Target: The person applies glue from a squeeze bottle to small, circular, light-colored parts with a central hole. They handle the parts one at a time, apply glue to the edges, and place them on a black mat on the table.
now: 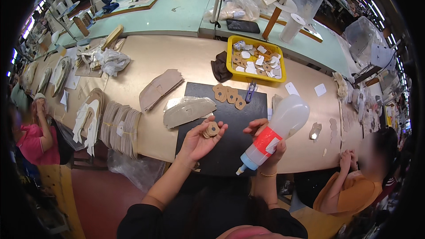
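My left hand (pixel 195 144) is closed on a small stack of tan wavy-edged pieces (pixel 211 130), the top one with a dark round centre. In my right hand (pixel 275 156) is a translucent squeeze bottle (pixel 292 113) with a red band and a light blue cap. It tilts with its nozzle down to the left, apart from the stack. Both hands are over a black board (pixel 230 157). More tan pieces (pixel 231 95) overlap at the board's far side, beside purple thread snips (pixel 250 93). Grey curved panels (pixel 188 111) lie across its left edge.
A yellow basket (pixel 283 79) of small tan and white pieces stands beyond the board. Beige panels (pixel 159 89) and tied bundles (pixel 120 128) are at left. White thread (pixel 293 27) stands on the far table. Co-workers sit left (pixel 40 144) and right (pixel 352 192).
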Motion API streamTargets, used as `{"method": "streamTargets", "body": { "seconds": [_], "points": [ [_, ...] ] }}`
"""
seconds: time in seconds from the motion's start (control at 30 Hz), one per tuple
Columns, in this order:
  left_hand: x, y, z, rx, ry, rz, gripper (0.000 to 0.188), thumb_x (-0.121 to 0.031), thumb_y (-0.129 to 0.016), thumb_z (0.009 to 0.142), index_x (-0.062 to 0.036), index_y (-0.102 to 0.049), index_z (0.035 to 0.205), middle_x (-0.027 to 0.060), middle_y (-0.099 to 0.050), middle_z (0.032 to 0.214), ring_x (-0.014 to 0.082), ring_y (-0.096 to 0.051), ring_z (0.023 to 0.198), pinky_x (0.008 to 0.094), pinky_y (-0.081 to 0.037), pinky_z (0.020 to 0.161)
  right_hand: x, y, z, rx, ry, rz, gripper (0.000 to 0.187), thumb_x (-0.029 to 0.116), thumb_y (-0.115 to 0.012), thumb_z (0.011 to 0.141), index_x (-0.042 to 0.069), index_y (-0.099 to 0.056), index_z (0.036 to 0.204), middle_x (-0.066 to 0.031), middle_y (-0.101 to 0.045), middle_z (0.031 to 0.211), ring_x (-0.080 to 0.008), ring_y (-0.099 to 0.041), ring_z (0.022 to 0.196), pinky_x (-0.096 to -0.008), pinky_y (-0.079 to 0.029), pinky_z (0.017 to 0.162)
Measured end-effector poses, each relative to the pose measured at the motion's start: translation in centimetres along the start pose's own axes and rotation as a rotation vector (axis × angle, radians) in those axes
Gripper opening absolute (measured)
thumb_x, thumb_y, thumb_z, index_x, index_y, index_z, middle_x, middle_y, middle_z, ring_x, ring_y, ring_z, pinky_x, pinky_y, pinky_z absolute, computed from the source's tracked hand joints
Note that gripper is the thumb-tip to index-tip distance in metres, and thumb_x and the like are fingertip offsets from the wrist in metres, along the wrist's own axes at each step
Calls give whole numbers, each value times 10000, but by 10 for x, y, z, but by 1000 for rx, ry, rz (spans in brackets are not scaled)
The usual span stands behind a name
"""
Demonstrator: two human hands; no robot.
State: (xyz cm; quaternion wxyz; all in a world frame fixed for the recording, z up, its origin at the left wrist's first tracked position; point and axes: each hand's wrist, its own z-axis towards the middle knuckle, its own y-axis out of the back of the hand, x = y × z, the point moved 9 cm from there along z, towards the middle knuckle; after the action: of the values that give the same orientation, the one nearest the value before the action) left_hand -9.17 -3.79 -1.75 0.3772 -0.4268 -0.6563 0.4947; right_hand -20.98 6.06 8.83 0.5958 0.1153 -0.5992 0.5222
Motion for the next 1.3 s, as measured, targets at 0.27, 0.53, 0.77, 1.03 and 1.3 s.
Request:
{"method": "streamTargets", "body": {
  "seconds": [0.27, 0.53, 0.77, 1.03, 1.3],
  "points": [
    [-1, -18, -5, -25, -24, 364, 312, -57, -512, 914, -7, -432, 1211, 214, -555, 1124, 337, -560, 1101, 325, -555, 835, 15, 5, 4, -50, 35, -102, 702, 641, -544, 767, -40, -534, 939, -202, -539, 1034, -274, -628, 775, -360, -533, 710],
    [-11, -17, -10, -109, -40, 679, 328, -95, -601, 875, 0, -476, 1163, 164, -619, 1016, 257, -645, 952, 280, -590, 696, 69, 14, 4, -93, 391, -489, 788, 693, -599, 719, -15, -492, 1048, -175, -552, 993, -272, -624, 791, -377, -538, 715],
    [-14, -37, 0, -104, -126, 790, 307, -57, -610, 860, 19, -480, 1127, 160, -605, 1000, 268, -643, 951, 278, -577, 742, 97, 12, 1, -41, 651, -507, 787, 524, -799, 609, 23, -450, 1106, -147, -584, 993, -282, -606, 918, -375, -512, 809],
    [-12, -60, 5, -132, -185, 1179, 284, -122, -639, 857, 20, -523, 1074, 92, -608, 871, 175, -651, 730, 243, -543, 568, 93, 8, 3, -116, 582, -508, 839, 604, -744, 607, 1, -448, 1110, -150, -564, 1003, -277, -618, 901, -389, -527, 819],
    [1, -69, 6, -133, -143, 1140, 257, -111, -640, 851, 32, -531, 1035, 87, -609, 790, 163, -640, 631, 246, -534, 525, 86, 15, 13, -202, 530, -395, 892, 662, -711, 589, -26, -461, 1099, -117, -535, 959, -261, -606, 906, -401, -524, 824]
  ]
}}
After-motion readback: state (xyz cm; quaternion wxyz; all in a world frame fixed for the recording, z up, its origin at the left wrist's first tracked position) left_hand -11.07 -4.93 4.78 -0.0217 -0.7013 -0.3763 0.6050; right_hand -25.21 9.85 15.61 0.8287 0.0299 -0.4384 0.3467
